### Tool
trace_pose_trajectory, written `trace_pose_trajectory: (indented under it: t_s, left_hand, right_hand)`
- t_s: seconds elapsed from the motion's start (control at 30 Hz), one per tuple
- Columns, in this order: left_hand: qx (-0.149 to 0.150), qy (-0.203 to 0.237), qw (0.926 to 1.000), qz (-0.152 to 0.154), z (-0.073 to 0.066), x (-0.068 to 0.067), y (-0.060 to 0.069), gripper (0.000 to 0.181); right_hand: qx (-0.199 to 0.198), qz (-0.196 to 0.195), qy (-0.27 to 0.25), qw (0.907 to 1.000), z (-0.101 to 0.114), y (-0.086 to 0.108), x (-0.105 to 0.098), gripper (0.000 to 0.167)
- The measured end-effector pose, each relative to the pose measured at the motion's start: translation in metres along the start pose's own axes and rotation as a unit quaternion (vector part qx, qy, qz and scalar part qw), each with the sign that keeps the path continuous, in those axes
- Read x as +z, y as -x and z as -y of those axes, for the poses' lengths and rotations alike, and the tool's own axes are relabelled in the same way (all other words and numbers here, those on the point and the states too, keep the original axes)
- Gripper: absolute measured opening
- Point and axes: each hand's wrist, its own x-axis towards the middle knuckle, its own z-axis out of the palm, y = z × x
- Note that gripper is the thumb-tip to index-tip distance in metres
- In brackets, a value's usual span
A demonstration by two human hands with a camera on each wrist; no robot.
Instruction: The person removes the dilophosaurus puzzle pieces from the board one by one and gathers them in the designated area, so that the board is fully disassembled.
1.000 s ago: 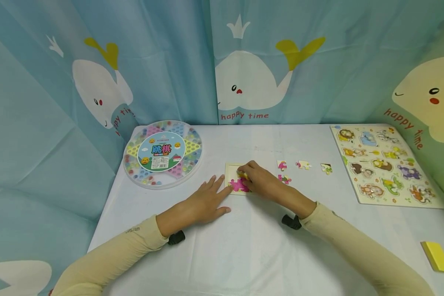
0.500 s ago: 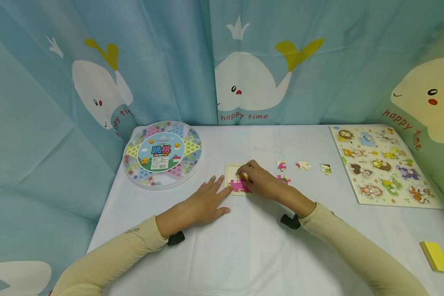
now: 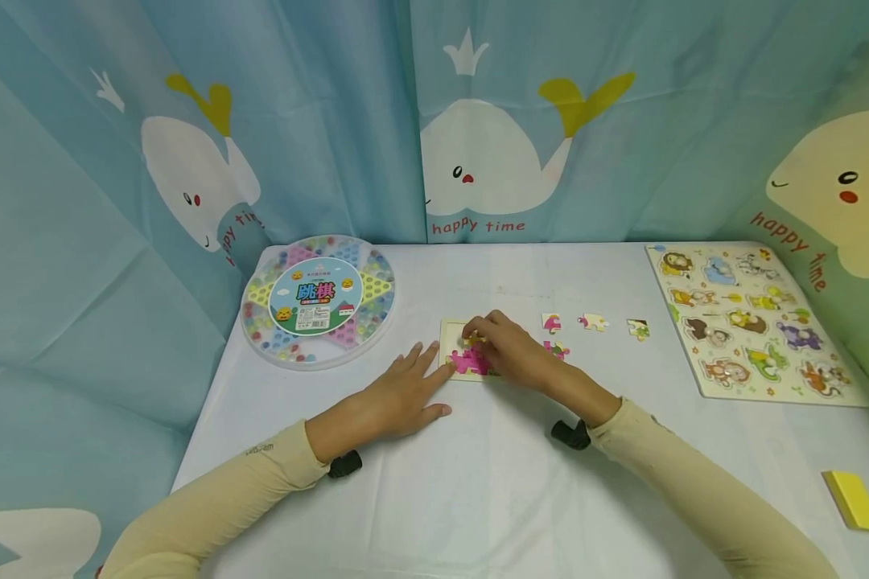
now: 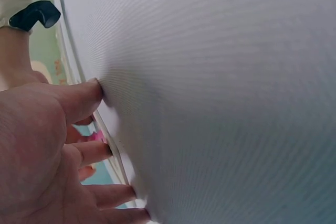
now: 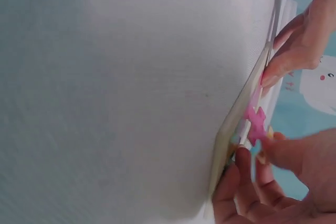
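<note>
A small square jigsaw board (image 3: 449,328) with a pale raised border lies on the table, with pink pieces in its lower part. My left hand (image 3: 398,394) is flat with fingers spread, its index fingertip on the board's lower left corner. Over the board's right side, my right hand (image 3: 514,350) pinches a pink and yellow jigsaw piece (image 5: 256,125) between thumb and fingers. That piece is tilted up off the board in the right wrist view. The right hand hides much of the board. In the left wrist view, the left fingertips (image 4: 107,150) touch down along the board's side.
Several loose jigsaw pieces (image 3: 592,322) lie right of the board. A round Chinese checkers set (image 3: 365,342) stands at the back left. An animal peg puzzle (image 3: 760,390) lies at the right, and a yellow block (image 3: 854,500) near the right front. A whale-print curtain (image 3: 333,121) hangs behind.
My right hand has shifted slightly, and the piece in its fingers has turned and shows more pink near the middle of the board. The left hand has stayed in place.
</note>
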Motion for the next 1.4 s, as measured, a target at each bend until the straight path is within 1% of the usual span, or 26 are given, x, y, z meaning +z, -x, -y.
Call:
trace_pose_trajectory:
  t_s: [0.1, 0.17, 0.37, 0.5, 0.6, 0.67, 0.77, 0.9, 1.07, 1.23, 1.3, 1.4]
  left_hand:
    - [-0.001, 0.000, 1.0000, 0.000, 0.000, 0.000, 0.000, 0.069]
    - [0.000, -0.001, 1.0000, -0.001, 0.000, 0.000, 0.000, 0.069]
    - [0.002, 0.002, 1.0000, -0.002, 0.001, 0.000, -0.001, 0.069]
    - [0.003, -0.001, 1.0000, -0.001, 0.001, 0.000, -0.001, 0.069]
    - [0.003, -0.005, 1.0000, -0.001, 0.001, 0.000, -0.002, 0.069]
    - [0.003, -0.005, 1.0000, -0.002, 0.001, 0.001, -0.002, 0.069]
    - [0.003, -0.004, 1.0000, -0.002, 0.001, 0.001, -0.002, 0.069]
    - [0.002, -0.003, 1.0000, 0.000, 0.000, 0.001, -0.002, 0.070]
    - [-0.002, -0.005, 1.0000, 0.003, -0.001, 0.001, -0.001, 0.070]
    - [-0.003, -0.002, 1.0000, 0.003, -0.001, 0.000, 0.000, 0.070]
    - [-0.002, -0.003, 1.0000, 0.002, -0.001, 0.000, 0.000, 0.070]
    - [-0.003, -0.004, 1.0000, 0.004, 0.000, 0.000, -0.001, 0.070]
  right_hand:
    - [-0.002, -0.016, -0.011, 0.9998, -0.002, -0.001, 0.001, 0.024]
    - [0.000, -0.019, -0.017, 0.9997, -0.003, -0.001, 0.001, 0.024]
    - [0.010, -0.013, -0.023, 0.9996, -0.002, -0.003, -0.002, 0.023]
    - [0.037, -0.001, -0.042, 0.9984, 0.000, -0.003, -0.007, 0.026]
    - [0.066, -0.001, -0.060, 0.9960, 0.002, -0.002, -0.015, 0.027]
    - [0.080, -0.006, -0.068, 0.9945, 0.003, 0.000, -0.022, 0.024]
    - [0.091, -0.015, -0.062, 0.9938, 0.001, 0.005, -0.036, 0.015]
    - [0.107, -0.023, -0.047, 0.9929, -0.008, 0.016, -0.056, 0.008]
    - [0.141, -0.024, -0.040, 0.9889, -0.025, 0.036, -0.081, 0.010]
    - [0.163, -0.027, -0.022, 0.9859, -0.047, 0.061, -0.101, 0.012]
    - [0.175, -0.022, -0.021, 0.9842, -0.056, 0.071, -0.108, 0.013]
    - [0.188, -0.004, -0.036, 0.9815, -0.070, 0.083, -0.117, 0.015]
